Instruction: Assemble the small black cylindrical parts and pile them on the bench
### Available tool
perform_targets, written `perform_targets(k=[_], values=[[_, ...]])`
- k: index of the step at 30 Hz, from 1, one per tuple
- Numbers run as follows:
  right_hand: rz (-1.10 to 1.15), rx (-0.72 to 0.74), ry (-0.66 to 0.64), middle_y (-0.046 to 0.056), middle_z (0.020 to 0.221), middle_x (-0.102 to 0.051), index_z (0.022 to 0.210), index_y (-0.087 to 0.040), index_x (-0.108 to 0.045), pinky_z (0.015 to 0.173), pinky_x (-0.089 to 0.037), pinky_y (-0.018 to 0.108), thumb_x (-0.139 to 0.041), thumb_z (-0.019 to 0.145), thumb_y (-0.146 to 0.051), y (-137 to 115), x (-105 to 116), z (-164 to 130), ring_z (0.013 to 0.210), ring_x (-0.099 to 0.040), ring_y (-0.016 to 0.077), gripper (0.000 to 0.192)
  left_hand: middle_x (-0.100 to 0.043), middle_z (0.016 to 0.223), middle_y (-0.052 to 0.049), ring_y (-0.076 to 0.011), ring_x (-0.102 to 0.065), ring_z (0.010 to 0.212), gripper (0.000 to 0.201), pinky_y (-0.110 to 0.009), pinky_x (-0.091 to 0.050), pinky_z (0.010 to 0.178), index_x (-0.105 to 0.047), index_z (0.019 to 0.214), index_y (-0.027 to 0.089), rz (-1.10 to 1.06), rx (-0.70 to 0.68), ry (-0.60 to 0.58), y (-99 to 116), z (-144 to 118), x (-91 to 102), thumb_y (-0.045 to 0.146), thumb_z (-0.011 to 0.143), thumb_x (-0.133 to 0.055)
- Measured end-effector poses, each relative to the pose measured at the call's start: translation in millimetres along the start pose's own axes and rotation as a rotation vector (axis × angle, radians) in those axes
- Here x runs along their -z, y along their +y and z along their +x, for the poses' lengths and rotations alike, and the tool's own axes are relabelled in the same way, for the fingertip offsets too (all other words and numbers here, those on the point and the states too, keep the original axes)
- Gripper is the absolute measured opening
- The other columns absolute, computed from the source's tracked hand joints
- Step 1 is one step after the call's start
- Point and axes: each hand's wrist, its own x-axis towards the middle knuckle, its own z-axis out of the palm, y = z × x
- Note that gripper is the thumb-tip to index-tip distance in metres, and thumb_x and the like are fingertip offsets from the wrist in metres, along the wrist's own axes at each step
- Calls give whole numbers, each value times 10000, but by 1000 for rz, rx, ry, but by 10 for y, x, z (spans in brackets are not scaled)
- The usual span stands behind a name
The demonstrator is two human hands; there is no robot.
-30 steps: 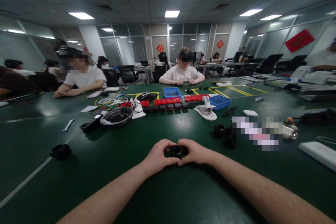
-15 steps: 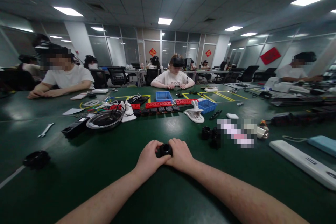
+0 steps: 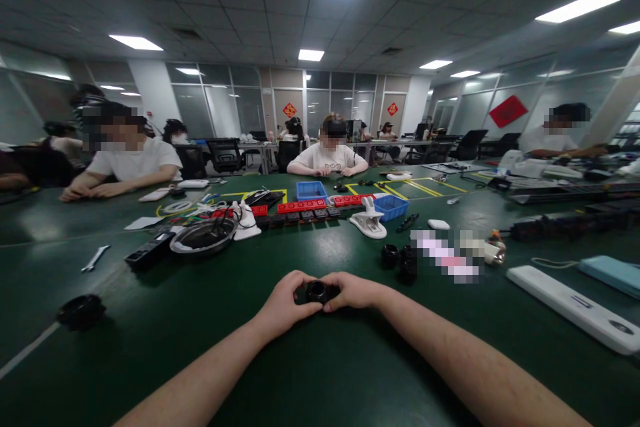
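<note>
Between my hands, low over the green table [image 3: 320, 373], is a small black ring-shaped part [image 3: 317, 291] with a round hole facing up. My left hand [image 3: 285, 301] curls around its left side, thumb along the near edge. From the right, my right hand [image 3: 356, 291] closes on the same part, its thumb close to the left thumb tip. My fingers partly hide the part's sides. More black round parts stand to the right, one of them [image 3: 389, 255] nearest the middle. Another black round part [image 3: 81, 311] sits far to the left.
A wrench [image 3: 95, 258], a metal bowl [image 3: 183, 244] and a white clamp [image 3: 369, 221] lie around the table. Red socket strips [image 3: 301, 206] and blue bins [image 3: 391, 207] stand farther back. A long white device [image 3: 570, 307] lies at right. A person [image 3: 327, 159] sits opposite.
My right hand has turned on the black part: its thumb now shows at the near side. The left hand keeps its hold. The whole view has tipped slightly upward.
</note>
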Motion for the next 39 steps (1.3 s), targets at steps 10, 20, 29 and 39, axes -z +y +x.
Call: perform_targets(k=[10, 20, 29, 39], values=[[-136, -29, 50, -15, 844, -528, 915, -156, -530, 652, -375, 223, -688, 556, -280, -29, -10, 10, 773, -483, 137, 412, -523, 872, -15, -166, -498, 758, 407, -256, -397, 637, -537, 990, 223, -9, 41, -39, -4, 3, -19, 318, 606, -630], [-684, -281, 479, 14, 710, -535, 749, -164, -461, 550, -296, 250, -614, 557, -456, -28, -364, 126, 641, -482, 157, 382, -528, 821, -20, -195, -502, 769, 295, -293, -396, 651, -545, 838, 191, 95, 172, 206, -26, -5, -168, 337, 597, -631], [-475, -26, 402, 61, 974, -537, 1008, -173, -484, 749, -345, 329, -672, 523, -423, -23, -278, 85, 890, -481, 219, 577, -531, 821, -12, -165, -499, 734, 318, -259, -398, 636, -561, 897, 200, 93, 54, 71, -60, 18, -35, 325, 613, -626], [-111, -30, -6, 0, 904, -554, 991, -159, -547, 732, -379, 269, -619, 637, -198, -40, 34, -23, 821, -501, 155, 363, -532, 847, -6, -156, -496, 755, 384, -247, -390, 660, -539, 1023, 246, 45, -11, -97, -13, 5, 72, 305, 649, -604]])
